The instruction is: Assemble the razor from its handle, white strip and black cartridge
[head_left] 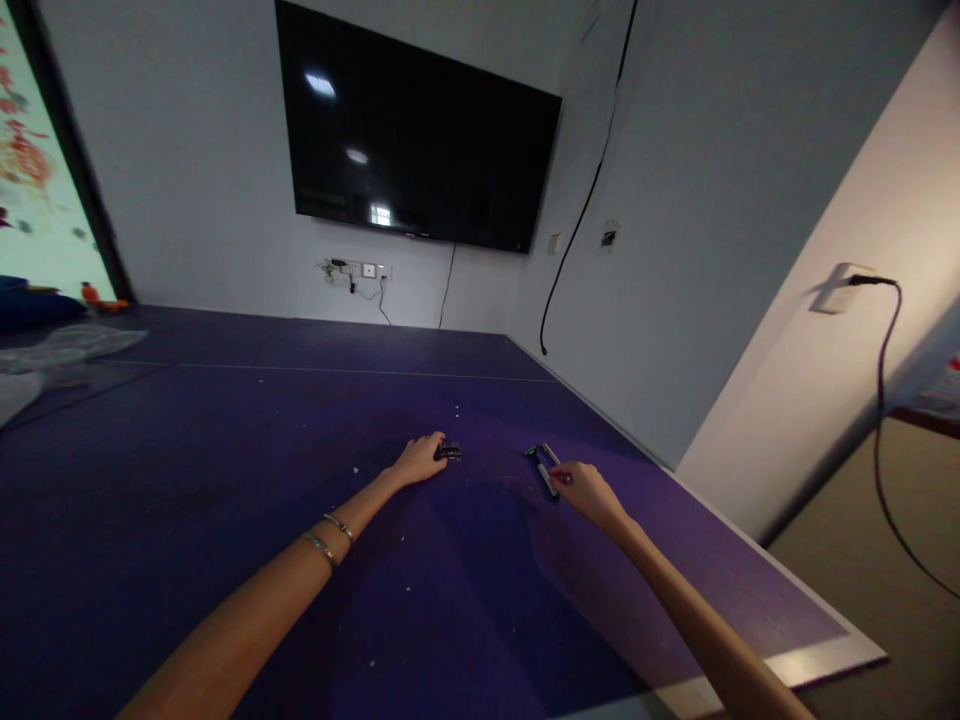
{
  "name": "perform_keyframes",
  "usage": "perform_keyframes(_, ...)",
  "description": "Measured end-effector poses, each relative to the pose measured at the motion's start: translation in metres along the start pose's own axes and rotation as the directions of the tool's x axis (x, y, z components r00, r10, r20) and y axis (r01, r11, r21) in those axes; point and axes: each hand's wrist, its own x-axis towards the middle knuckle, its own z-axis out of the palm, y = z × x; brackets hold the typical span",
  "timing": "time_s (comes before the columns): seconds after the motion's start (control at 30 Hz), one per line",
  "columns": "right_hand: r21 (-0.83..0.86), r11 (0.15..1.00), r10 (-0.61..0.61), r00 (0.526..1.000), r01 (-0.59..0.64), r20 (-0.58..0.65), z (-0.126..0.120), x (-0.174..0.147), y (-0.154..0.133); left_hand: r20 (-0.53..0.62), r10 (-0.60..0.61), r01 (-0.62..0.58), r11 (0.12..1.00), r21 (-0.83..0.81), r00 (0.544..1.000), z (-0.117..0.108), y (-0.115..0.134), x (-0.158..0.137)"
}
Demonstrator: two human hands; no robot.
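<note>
Head view, items listed from near to far.

1. Desk, one, dark blue-purple; a pale border is seen at the near right corner, and white specks are scattered over the top.
2. Bracelets, two, silver-coloured; worn on the left arm.
3. Right hand, one; fingers are drawn in at the tool's near half. Whether anything is clamped cannot be told, as the fingertips are partly hidden.
4. Slim tool, one, razor-like, with a greenish head; laid aslant on the desk, head turned away, so that the handle is presumably offered to the right hand.
5. Pale strip, one; placed just beside the tool. Whether the two are joined cannot be made out.
6. Left hand, one; thumb and fingers are closed on the near-side end of item 7, apparently so that it is steadied, its other end being left exposed.
7. Dark block, one, small; located mid-desk, left of the tool and apart from it.
8. Clear plastic, crumpled; lies at far left.
9. Wall sockets; set below item 10, presumably for short cable runs.
10. Television, one; wall-mounted, screen dark.
</note>
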Motion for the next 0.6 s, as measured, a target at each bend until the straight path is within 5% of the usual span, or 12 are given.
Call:
perform_keyframes(0.3, 0.041, 0.999, -0.035, 0.999, 0.036, -0.022, -0.001, -0.002, -0.019, -0.111, -0.013, -0.008, 0.983, -0.183, 0.994, -0.001, 0.008, -0.005)
perform_keyframes(0.6, 0.233, 0.897, -0.381, 0.924, 0.374, -0.017, 0.005, 0.009, -0.036, -0.132, 0.185, -0.212, 0.948, -0.239, 0.974, -0.011, 0.061, -0.023)
